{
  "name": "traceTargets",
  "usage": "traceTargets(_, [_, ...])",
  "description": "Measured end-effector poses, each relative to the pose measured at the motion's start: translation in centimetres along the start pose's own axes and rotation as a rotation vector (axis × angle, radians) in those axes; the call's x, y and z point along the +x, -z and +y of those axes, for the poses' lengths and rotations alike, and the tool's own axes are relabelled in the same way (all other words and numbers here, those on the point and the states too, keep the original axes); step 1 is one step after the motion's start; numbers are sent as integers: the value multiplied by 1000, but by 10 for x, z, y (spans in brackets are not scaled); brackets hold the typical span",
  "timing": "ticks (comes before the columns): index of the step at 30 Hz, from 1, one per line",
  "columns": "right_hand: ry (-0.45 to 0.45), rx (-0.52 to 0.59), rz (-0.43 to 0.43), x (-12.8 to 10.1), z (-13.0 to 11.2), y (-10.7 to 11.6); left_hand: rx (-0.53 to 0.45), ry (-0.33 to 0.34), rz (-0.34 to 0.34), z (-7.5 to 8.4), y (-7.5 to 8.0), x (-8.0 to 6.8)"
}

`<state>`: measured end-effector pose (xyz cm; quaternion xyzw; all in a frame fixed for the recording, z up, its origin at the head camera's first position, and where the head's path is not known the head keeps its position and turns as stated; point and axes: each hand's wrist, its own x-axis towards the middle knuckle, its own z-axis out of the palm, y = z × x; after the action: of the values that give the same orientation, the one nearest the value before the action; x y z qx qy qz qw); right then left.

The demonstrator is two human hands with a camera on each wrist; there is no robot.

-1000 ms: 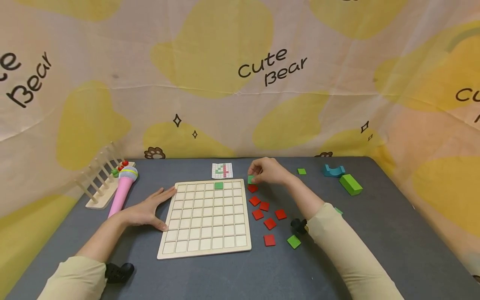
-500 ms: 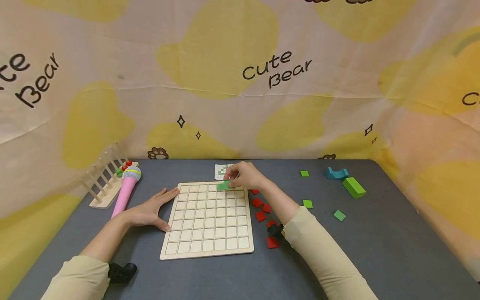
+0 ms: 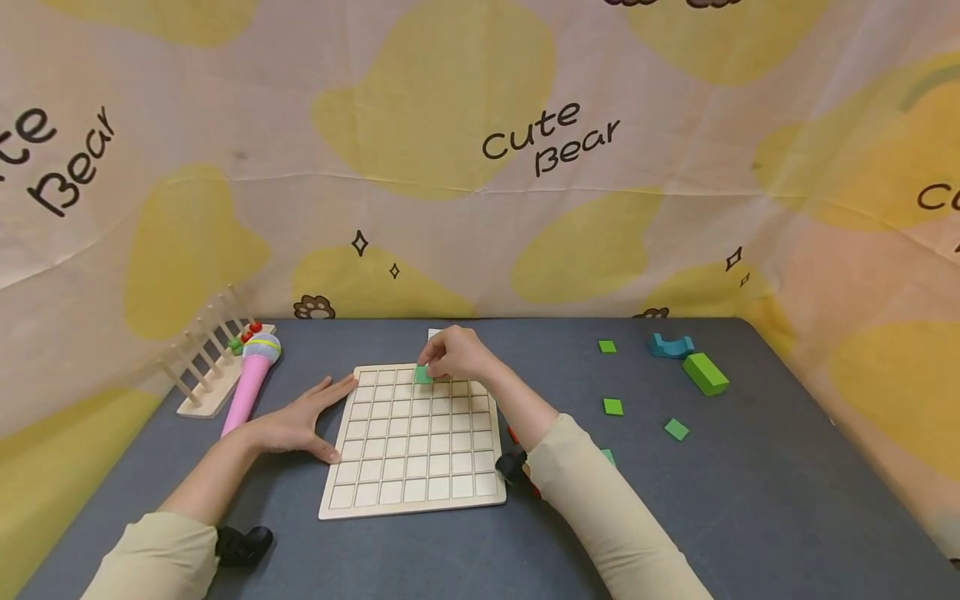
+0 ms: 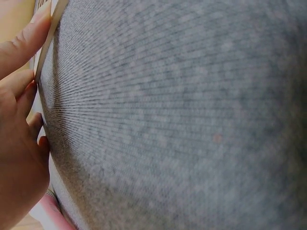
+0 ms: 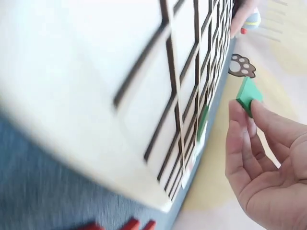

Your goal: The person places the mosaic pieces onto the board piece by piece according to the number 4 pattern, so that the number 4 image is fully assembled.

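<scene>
My right hand [image 3: 459,354] pinches a green square tile [image 3: 422,375] between thumb and fingertips, over the far row of a pale wooden grid board [image 3: 412,446]. In the right wrist view the tile [image 5: 248,96] is tilted and raised above the board. Another green tile [image 5: 203,122] lies in the board's far row; from the head view my right hand hides it. My left hand [image 3: 294,423] rests at the board's left edge, fingers extended and thumb apart. The left wrist view shows the thumb [image 4: 26,45] and fingertips along that edge. A small printed card [image 3: 432,333] is mostly hidden behind my right hand.
Green tiles [image 3: 612,407] lie to the right, with a green block [image 3: 705,373] and a blue arch block [image 3: 670,346]. Red tiles [image 3: 513,434] are mostly hidden beneath my right forearm. A pink toy microphone [image 3: 246,387] leans by a wooden peg rack [image 3: 201,395] at left.
My right hand has carried the green tile leftward from beside the board, past the tile in the far row. My left hand has stayed at the board's edge.
</scene>
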<state>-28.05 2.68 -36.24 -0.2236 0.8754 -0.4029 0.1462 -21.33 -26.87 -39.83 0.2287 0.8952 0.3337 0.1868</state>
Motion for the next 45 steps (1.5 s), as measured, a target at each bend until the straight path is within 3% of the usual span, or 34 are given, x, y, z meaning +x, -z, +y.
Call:
traceTargets(6, [-56, 47, 13, 3, 0, -11, 11, 3, -4, 0, 0, 2])
traceTargets(24, [-14, -180, 43, 6, 2, -23, 11, -7, 0, -2, 0, 1])
traceTargets(45, [-11, -244, 47, 4, 0, -25, 16, -10, 2, -1, 0, 0])
